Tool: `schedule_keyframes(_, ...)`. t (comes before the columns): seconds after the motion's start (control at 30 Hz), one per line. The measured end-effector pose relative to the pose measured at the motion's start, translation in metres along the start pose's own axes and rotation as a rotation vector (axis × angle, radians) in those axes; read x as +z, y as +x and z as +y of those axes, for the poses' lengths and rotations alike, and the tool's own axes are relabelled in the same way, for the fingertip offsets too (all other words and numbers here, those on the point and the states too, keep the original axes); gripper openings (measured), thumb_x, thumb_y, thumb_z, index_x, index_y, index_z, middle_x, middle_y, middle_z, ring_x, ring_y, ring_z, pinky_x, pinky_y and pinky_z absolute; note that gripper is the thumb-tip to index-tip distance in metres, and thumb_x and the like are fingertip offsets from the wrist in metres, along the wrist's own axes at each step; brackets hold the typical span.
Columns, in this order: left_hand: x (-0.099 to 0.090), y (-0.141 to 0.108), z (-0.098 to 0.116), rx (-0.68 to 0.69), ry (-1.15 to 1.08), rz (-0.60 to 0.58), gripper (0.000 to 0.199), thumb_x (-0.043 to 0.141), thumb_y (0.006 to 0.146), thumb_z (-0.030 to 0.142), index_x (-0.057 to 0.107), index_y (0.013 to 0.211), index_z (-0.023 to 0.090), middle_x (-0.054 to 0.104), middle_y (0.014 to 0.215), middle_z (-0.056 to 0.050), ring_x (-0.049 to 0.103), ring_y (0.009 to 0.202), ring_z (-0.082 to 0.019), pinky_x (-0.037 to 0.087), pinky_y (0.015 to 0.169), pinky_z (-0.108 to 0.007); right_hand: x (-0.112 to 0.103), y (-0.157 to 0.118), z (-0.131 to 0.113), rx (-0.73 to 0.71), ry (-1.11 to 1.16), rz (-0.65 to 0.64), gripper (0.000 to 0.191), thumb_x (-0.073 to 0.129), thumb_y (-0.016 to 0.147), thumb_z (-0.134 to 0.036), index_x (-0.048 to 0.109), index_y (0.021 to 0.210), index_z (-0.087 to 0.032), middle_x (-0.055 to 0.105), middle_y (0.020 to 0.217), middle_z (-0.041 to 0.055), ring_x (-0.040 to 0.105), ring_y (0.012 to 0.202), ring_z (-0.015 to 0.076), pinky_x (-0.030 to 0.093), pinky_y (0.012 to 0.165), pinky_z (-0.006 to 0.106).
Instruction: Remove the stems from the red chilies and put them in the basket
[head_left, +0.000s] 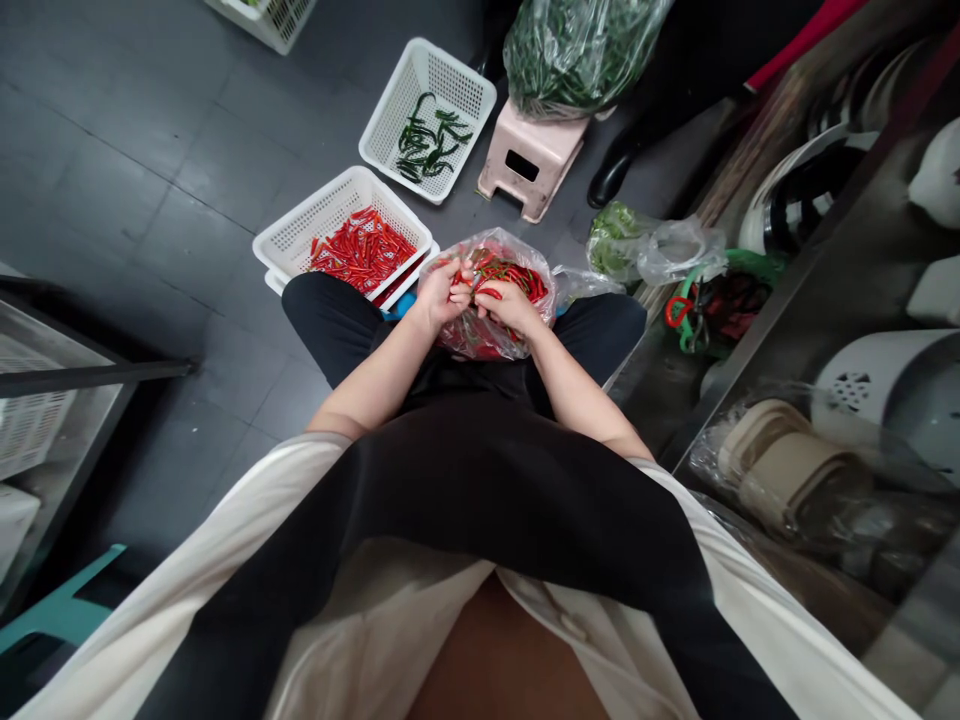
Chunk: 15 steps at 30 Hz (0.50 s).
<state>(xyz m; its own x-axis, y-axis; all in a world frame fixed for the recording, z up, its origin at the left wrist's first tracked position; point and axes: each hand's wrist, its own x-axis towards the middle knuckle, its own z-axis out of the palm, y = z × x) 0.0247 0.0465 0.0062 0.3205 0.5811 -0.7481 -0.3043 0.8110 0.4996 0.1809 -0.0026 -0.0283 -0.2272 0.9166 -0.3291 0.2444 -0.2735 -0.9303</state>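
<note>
A teal stool (75,612) stands far left. The left knee (330,315) partly hides a basket (281,234) of red chilies (366,248); a second basket (386,110) holds green chilies (431,145). The left hand (445,294) has bent fingers, their grip unclear; over the lap bag (487,338) of chilies, the right hand (507,304) pinches one. Beyond: pink stool (530,150), boot (613,175), bagged greens (615,243).

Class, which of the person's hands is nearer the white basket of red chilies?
Left. The left hand is at the left side of the plastic bag, right of the white basket; the right hand, also at the bag, is farther right.
</note>
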Motion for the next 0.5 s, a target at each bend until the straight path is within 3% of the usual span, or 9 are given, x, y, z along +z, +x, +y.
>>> schedule_keyframes(0.13, -0.007, -0.003, -0.009, 0.133, 0.271, -0.065, 0.027, 0.08, 0.072, 0.027, 0.062, 0.088, 0.014, 0.046, 0.052, 0.008, 0.03, 0.036, 0.001, 0.022, 0.038, -0.015, -0.004, 0.009, 0.005, 0.035, -0.257, 0.142, 0.025, 0.066, 0.073, -0.029, 0.065, 0.094, -0.014, 0.069, 0.09, 0.0055, 0.061, 0.083, 0.0202, 0.046, 0.082, 0.034)
schedule_keyframes(0.2, -0.006, 0.0, -0.019, 0.198, 0.394, -0.105, 0.029, 0.083, 0.065, 0.022, 0.064, 0.085, 0.013, 0.052, 0.056, 0.006, 0.04, 0.043, -0.002, 0.031, 0.045, -0.017, -0.004, 0.012, 0.005, 0.031, -0.287, 0.122, 0.03, 0.067, 0.072, -0.027, 0.065, 0.098, -0.012, 0.068, 0.095, 0.0069, 0.061, 0.088, 0.022, 0.045, 0.085, 0.035)
schedule_keyframes(0.27, -0.004, 0.007, -0.027, 0.3, 0.462, -0.095, 0.022, 0.08, 0.069, 0.023, 0.063, 0.079, 0.013, 0.057, 0.06, 0.003, 0.048, 0.051, -0.005, 0.038, 0.054, -0.019, -0.003, 0.013, 0.003, 0.002, -0.28, 0.064, 0.034, 0.069, 0.069, -0.027, 0.064, 0.1, -0.013, 0.068, 0.095, 0.0063, 0.06, 0.089, 0.0223, 0.045, 0.086, 0.036)
schedule_keyframes(0.37, -0.002, 0.017, -0.032, 0.481, 0.572, 0.058, 0.017, 0.071, 0.077, 0.027, 0.06, 0.073, 0.014, 0.058, 0.063, 0.001, 0.053, 0.06, -0.009, 0.043, 0.062, -0.022, -0.002, 0.009, -0.001, 0.021, -0.253, 0.076, 0.036, 0.074, 0.068, -0.033, 0.063, 0.096, -0.014, 0.067, 0.084, 0.003, 0.059, 0.08, 0.0199, 0.046, 0.079, 0.033)
schedule_keyframes(0.43, -0.003, 0.021, -0.031, 0.599, 0.672, 0.2, 0.015, 0.068, 0.079, 0.027, 0.06, 0.074, 0.015, 0.06, 0.068, 0.0, 0.057, 0.068, -0.012, 0.045, 0.069, -0.024, -0.002, 0.004, -0.005, 0.08, -0.239, 0.123, 0.028, 0.069, 0.075, -0.041, 0.062, 0.083, -0.015, 0.063, 0.069, 0.0006, 0.057, 0.069, 0.017, 0.045, 0.072, 0.03)
schedule_keyframes(0.5, -0.005, 0.021, -0.027, 0.688, 0.741, 0.311, 0.015, 0.067, 0.08, 0.029, 0.06, 0.076, 0.016, 0.062, 0.074, -0.001, 0.06, 0.077, -0.013, 0.046, 0.076, -0.025, -0.002, -0.001, -0.009, 0.111, -0.225, 0.149, 0.035, 0.056, 0.085, -0.049, 0.059, 0.07, -0.017, 0.058, 0.057, -0.0006, 0.055, 0.06, 0.0147, 0.044, 0.069, 0.028)
